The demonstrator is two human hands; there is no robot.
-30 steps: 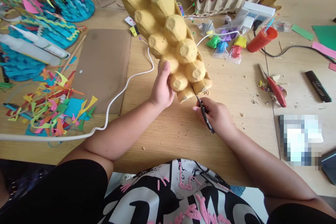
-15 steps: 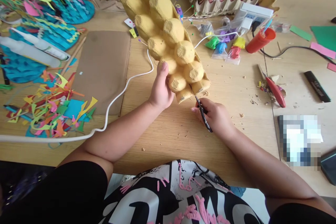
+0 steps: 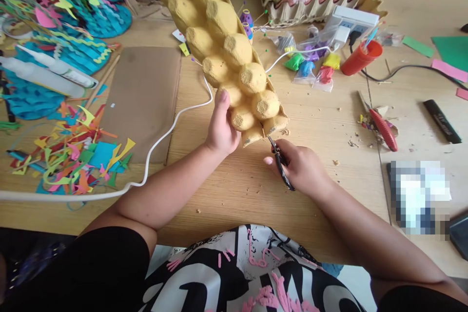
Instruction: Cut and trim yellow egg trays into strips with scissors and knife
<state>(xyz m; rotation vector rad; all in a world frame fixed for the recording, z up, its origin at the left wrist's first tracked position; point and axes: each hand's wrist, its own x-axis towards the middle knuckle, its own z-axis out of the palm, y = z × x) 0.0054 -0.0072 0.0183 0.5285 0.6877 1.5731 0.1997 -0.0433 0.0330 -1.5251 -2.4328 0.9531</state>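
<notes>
A long yellow egg-carton piece [image 3: 237, 48] with rounded cups hangs tilted over the wooden table. My left hand [image 3: 223, 124] grips it near its lower left end, thumb on top of a cup and the other fingers hidden beneath. Just below the carton's near end, my right hand [image 3: 300, 168] is closed round a dark-handled cutting tool [image 3: 281, 163]. The tool's tip meets the carton's bottom edge, between the two last cups; how deep it reaches is hidden.
Paper scraps [image 3: 84, 156], a brown cardboard sheet [image 3: 141, 102] and a white cable [image 3: 155, 151] lie left. Right are a red cup [image 3: 361, 57], clay bags [image 3: 307, 68], a red-handled cutter [image 3: 383, 129] and a black marker [image 3: 442, 121]. Egg trays [image 3: 314, 5] are stacked behind.
The carton's near end has shifted slightly left and down in view. My right hand and the tool have moved down a little, and more of the blade shows below the carton.
</notes>
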